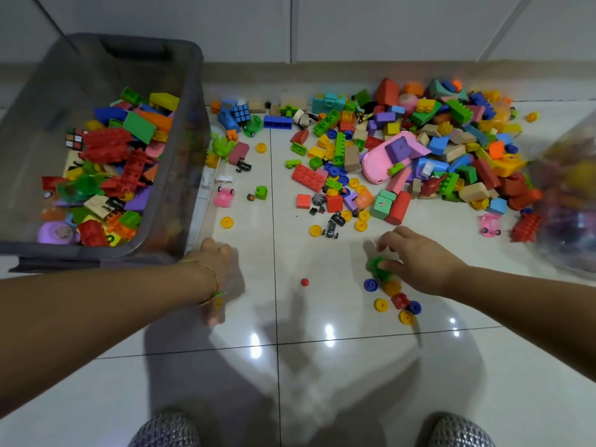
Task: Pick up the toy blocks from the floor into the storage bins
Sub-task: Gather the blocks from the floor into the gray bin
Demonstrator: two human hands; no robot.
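A grey see-through storage bin [194, 130] stands at the left, partly filled with coloured blocks. A big heap of toy blocks [419, 146] covers the white tiled floor at the back right. My right hand [422, 261] reaches down in front of the heap and its fingers curl round a green toy piece [378, 267] on the floor. Next to it lie a blue wheel [371, 285], a yellow wheel [381, 304] and a small red block [400, 300]. My left hand [219, 272] is blurred beside the bin's near corner; a yellow speck shows by it, its grip unclear.
A clear container [571, 201] holding toys blurs in at the right edge. A small red bead [304, 282] lies between my hands. Loose yellow wheels, a pink toy car [223, 197] and a green block [261, 192] lie near the bin. My knees show at the bottom.
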